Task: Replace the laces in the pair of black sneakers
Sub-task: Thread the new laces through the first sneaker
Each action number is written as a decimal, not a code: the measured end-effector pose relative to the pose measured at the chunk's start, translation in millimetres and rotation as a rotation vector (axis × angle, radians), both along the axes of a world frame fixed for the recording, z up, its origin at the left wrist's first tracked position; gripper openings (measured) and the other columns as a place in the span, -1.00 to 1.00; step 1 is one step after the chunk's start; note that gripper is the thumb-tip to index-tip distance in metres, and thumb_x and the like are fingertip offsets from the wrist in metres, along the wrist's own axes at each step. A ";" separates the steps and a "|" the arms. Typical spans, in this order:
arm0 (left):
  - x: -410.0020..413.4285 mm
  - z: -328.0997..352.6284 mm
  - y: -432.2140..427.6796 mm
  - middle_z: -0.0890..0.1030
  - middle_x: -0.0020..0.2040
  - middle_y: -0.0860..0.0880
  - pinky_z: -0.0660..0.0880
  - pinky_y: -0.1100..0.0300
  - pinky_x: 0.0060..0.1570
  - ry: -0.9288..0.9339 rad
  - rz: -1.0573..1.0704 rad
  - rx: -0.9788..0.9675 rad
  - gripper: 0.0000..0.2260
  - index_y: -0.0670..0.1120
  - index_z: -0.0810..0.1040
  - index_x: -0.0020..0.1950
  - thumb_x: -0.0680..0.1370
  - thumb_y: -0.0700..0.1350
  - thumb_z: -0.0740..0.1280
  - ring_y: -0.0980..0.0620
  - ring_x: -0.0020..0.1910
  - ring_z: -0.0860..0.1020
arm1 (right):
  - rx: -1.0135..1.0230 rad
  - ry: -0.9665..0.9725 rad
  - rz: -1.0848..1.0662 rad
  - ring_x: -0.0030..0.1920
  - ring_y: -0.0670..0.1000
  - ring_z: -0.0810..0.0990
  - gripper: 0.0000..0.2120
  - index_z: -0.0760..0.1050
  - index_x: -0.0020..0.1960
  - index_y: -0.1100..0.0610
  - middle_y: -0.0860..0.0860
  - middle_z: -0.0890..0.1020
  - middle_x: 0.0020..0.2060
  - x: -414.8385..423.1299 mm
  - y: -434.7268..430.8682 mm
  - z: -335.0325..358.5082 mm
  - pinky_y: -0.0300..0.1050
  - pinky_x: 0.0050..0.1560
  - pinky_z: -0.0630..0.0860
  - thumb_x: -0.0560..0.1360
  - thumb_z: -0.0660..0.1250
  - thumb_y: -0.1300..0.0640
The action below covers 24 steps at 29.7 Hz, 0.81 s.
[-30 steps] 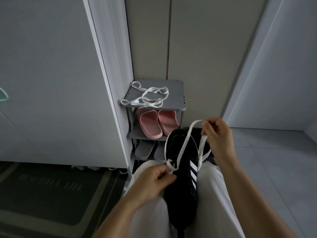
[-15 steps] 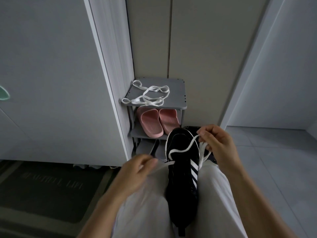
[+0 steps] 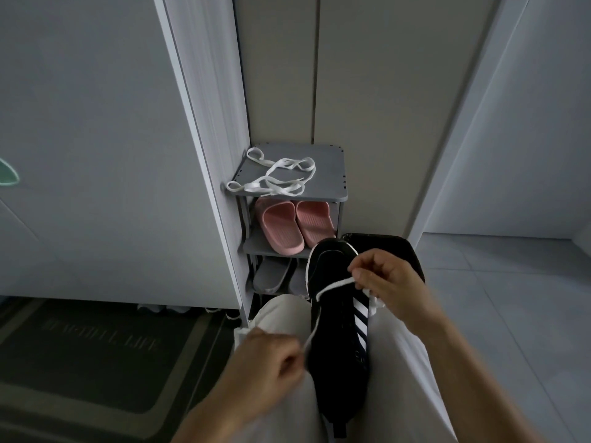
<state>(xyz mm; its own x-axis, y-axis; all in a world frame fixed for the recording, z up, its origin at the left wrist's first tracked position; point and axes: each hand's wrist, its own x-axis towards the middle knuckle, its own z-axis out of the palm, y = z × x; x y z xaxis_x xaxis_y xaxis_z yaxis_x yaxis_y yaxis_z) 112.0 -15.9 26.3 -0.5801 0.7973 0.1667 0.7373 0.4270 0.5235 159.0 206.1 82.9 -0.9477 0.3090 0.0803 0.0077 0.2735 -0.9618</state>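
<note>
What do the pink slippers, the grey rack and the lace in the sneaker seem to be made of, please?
The pink slippers: probably moulded foam or rubber, matt, with ribbed one-piece footbeds. The grey rack: likely plastic or painted board, matt, holes along the edge. The lace: flat woven textile, white, thin and ribbon-like.

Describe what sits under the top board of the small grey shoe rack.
Pink rubber slides; below them, grey slides, partly covered by the black striped sneaker.
</note>
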 end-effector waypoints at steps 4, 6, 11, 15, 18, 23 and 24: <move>-25.7 4.5 -31.2 0.48 -0.43 0.01 0.44 0.28 -0.18 -0.043 0.151 -0.052 -0.74 -0.01 0.44 -0.35 0.50 0.04 0.24 0.05 -0.38 0.48 | 0.147 -0.104 0.041 -0.29 -0.17 0.59 -0.86 0.54 -0.16 0.03 -0.12 0.63 -0.38 3.0 2.8 -0.4 -0.34 -0.19 0.50 0.48 0.34 0.26; -31.0 12.2 -32.7 0.51 -0.37 0.02 0.42 0.29 -0.25 -0.117 0.100 -0.173 -0.77 0.00 0.47 -0.32 0.54 -0.01 0.27 0.10 -0.36 0.48 | 0.202 -0.143 0.051 -0.28 -0.21 0.58 -0.85 0.54 -0.18 0.00 -0.13 0.63 -0.37 3.7 3.2 -0.8 -0.33 -0.16 0.50 0.47 0.36 0.23; -28.3 31.6 -9.9 0.50 -0.16 0.10 0.45 0.19 -0.11 -0.136 0.064 -0.251 -0.69 0.00 0.51 -0.11 0.49 0.22 0.21 0.17 -0.19 0.48 | 0.232 -0.168 0.038 -0.30 -0.27 0.56 -0.85 0.54 -0.19 -0.02 -0.11 0.61 -0.34 4.8 2.2 -3.1 -0.42 -0.22 0.42 0.47 0.37 0.21; -27.4 47.2 44.8 0.52 0.05 0.10 0.40 0.30 0.09 0.004 0.037 0.228 -0.67 -0.06 0.52 0.17 0.46 0.04 0.38 0.18 0.06 0.46 | 0.154 -0.107 0.084 -0.36 -0.27 0.54 -0.82 0.53 -0.17 0.03 -0.09 0.61 -0.35 1.8 -6.3 5.1 -0.43 -0.27 0.41 0.49 0.32 0.30; -28.0 50.5 78.9 0.58 -0.13 0.06 0.41 0.17 -0.04 0.121 0.056 0.291 -0.79 -0.07 0.56 0.00 0.43 -0.02 0.35 0.07 -0.11 0.52 | 0.143 -0.050 0.050 -0.37 -0.28 0.52 -0.79 0.53 -0.18 0.00 -0.13 0.60 -0.34 0.3 -3.8 11.7 -0.44 -0.25 0.42 0.46 0.36 0.31; -44.9 41.4 70.8 0.51 -0.24 0.13 0.46 0.22 -0.23 0.149 0.241 0.476 -0.95 -0.12 0.54 -0.16 0.46 -0.23 0.38 0.10 -0.23 0.50 | 0.313 -0.223 0.032 -0.44 -0.28 0.46 -0.77 0.51 -0.24 -0.07 -0.18 0.55 -0.47 3.4 17.1 7.5 -0.44 -0.33 0.36 0.42 0.42 0.25; -46.4 40.0 68.7 0.49 -0.22 0.14 0.46 0.25 -0.25 0.095 0.273 0.494 -0.94 -0.12 0.53 -0.14 0.47 -0.24 0.39 0.12 -0.25 0.50 | 0.265 -0.225 0.025 -0.46 -0.27 0.45 -0.79 0.53 -0.25 -0.04 -0.19 0.56 -0.49 3.9 18.4 7.5 -0.45 -0.35 0.34 0.43 0.41 0.25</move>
<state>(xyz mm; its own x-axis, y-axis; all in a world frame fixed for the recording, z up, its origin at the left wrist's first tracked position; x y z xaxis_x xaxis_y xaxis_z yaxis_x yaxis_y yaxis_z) 65.6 52.8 66.3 -0.7180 0.4351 0.5433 0.6886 0.3300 0.6457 162.9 224.5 90.3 -0.9578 0.2817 -0.0570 0.2015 0.5164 -0.8323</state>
